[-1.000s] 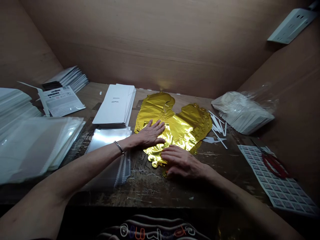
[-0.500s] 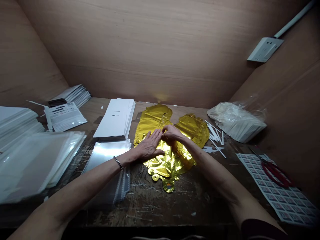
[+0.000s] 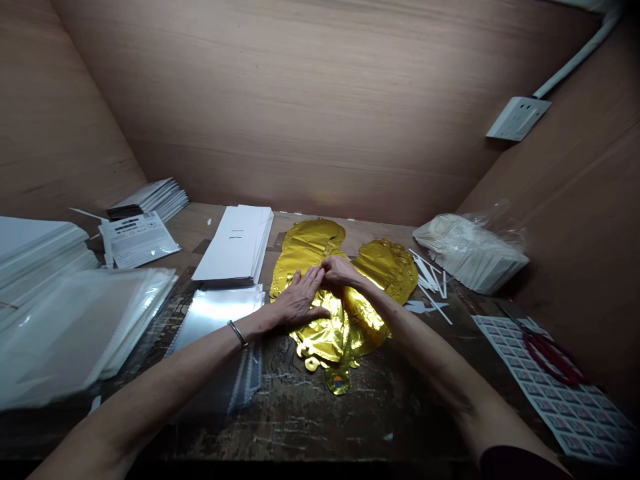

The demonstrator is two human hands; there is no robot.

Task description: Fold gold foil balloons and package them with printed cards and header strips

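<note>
Flat gold foil balloons (image 3: 310,240) lie layered on the dark worn table, with small round tabs along their lower edge. My left hand (image 3: 301,300) rests flat on the foil, fingers stretched out and thumb spread to the right. A metal bangle (image 3: 238,335) circles that wrist. Just right of its fingertips, my right hand (image 3: 341,273) is closed in a pinch on the gold foil balloon. The pinched spot itself is mostly hidden behind the fingers. More gold foil (image 3: 387,267) fans out to the right, under and beyond the right forearm.
Left of the foil are white cards (image 3: 234,243) above clear plastic sleeves (image 3: 217,313). Large clear bags (image 3: 75,340) lie at far left. On the right are white sticks (image 3: 435,277), a bagged stack of white paper pieces (image 3: 475,253), a sticker sheet (image 3: 540,380) and red-handled scissors (image 3: 550,357).
The whole view has shifted slightly, so the table sits a little lower. Both hands stay at nearly the same place on the gold foil.
</note>
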